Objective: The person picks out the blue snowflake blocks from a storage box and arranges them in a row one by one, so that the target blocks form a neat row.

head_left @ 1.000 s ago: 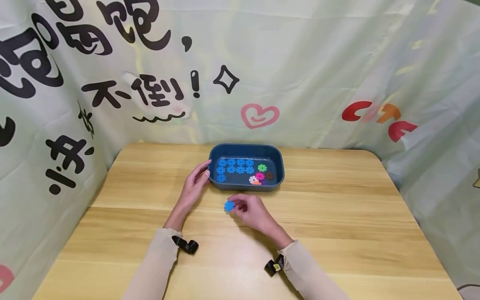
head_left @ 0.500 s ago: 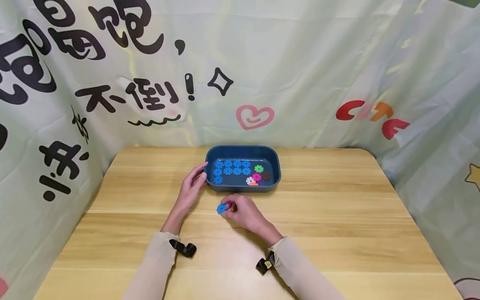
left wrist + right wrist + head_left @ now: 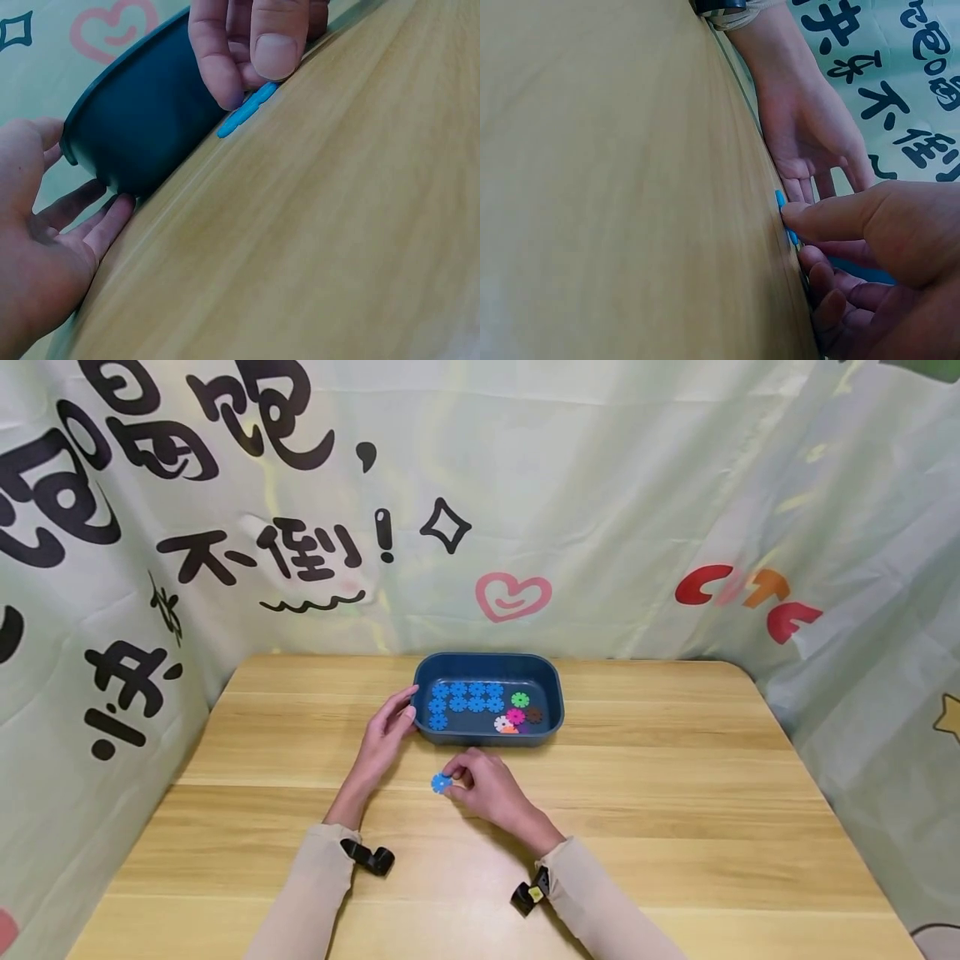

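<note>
My right hand pinches a blue toothed plastic disc between thumb and fingertips, low over the table in front of the dark blue tray. Seen edge-on in the left wrist view, this blue disc is thin and lies close above the wood. My left hand touches the tray's left end with fairly straight fingers. Fingertips meet the tray's outer wall near its base, others its rim. Inside the tray, several blue discs lie in rows at the left.
A green disc, a pink disc, a brown disc and a white disc lie at the tray's right, with orange and purple ones partly covered. Behind the wooden table hangs a printed cloth.
My right hand has moved a little to the left and nearer to me with the blue disc, whose flat face is turned up. My left hand stays at the tray.
</note>
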{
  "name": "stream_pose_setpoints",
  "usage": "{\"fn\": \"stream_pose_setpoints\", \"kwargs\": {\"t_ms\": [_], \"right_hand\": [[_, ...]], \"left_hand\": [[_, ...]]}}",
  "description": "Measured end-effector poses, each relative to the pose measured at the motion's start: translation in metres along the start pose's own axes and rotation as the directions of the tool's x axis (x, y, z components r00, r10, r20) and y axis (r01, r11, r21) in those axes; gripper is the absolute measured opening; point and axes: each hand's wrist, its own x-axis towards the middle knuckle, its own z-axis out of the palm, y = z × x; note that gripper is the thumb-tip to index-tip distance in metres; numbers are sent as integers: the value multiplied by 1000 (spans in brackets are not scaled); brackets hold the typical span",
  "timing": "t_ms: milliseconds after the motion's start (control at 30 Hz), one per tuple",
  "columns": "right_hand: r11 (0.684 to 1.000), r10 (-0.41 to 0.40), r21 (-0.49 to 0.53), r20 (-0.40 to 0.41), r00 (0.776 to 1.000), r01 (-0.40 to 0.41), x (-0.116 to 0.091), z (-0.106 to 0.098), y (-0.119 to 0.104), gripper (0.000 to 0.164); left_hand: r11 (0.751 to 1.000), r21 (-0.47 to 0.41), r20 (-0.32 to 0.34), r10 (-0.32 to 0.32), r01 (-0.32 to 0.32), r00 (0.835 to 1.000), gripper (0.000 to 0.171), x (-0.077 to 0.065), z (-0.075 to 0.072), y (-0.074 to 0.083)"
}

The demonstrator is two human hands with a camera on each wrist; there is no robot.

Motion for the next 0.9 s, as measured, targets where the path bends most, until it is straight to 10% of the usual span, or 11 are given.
{"fn": "stream_pose_setpoints", "kwargs": {"t_ms": [500, 900], "right_hand": [[986, 44, 157, 37, 998, -49, -3, -12, -6, 10], [974, -76, 207, -57, 995, 86, -2, -33, -22, 13]], "left_hand": [[1000, 6, 1, -6, 6, 1000, 46, -1, 2, 2], [1000, 9, -3, -6, 6, 1000, 47, -1, 2, 2]]}}
